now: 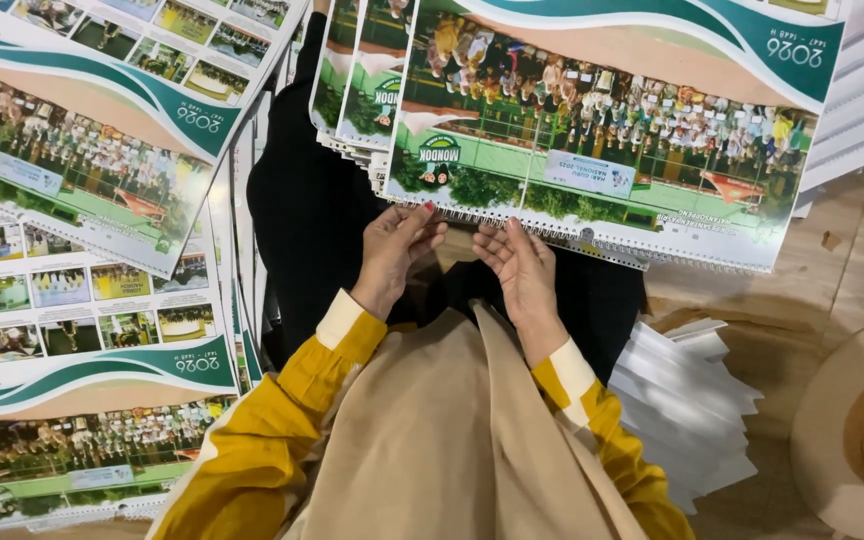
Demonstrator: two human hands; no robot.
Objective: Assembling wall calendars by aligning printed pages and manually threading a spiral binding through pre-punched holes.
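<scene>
Working sheet: the large glossy printed calendar sheet with a green wave border and a group photograph (602, 140) lies across my lap on top of a fanned stack of like sheets (357, 90), its perforated bottom edge turned toward me, so the punched holes are within reach of both hands.
Binding edge: the white wire spiral along that edge (592, 240) runs from near my left thumb out past my right hand.
Left hand (397, 250): fingers curled loosely together, tips touching the sheet's near edge at its left end; nothing is pinched that I can see.
Right hand (522, 265): palm up, fingers half bent and slightly apart, tips just under the same edge; whether they grip the wire I cannot tell.
Sheet relative to fingers: edge directly above and in front of both sets of fingertips, the rest extending away from me.
Finished stacks: more calendars (82, 250) lie overlapped at my left side.
Loose supply: a pile of plain white strips (687, 395) lies on the wooden floor (852, 260) just beside my right elbow.
</scene>
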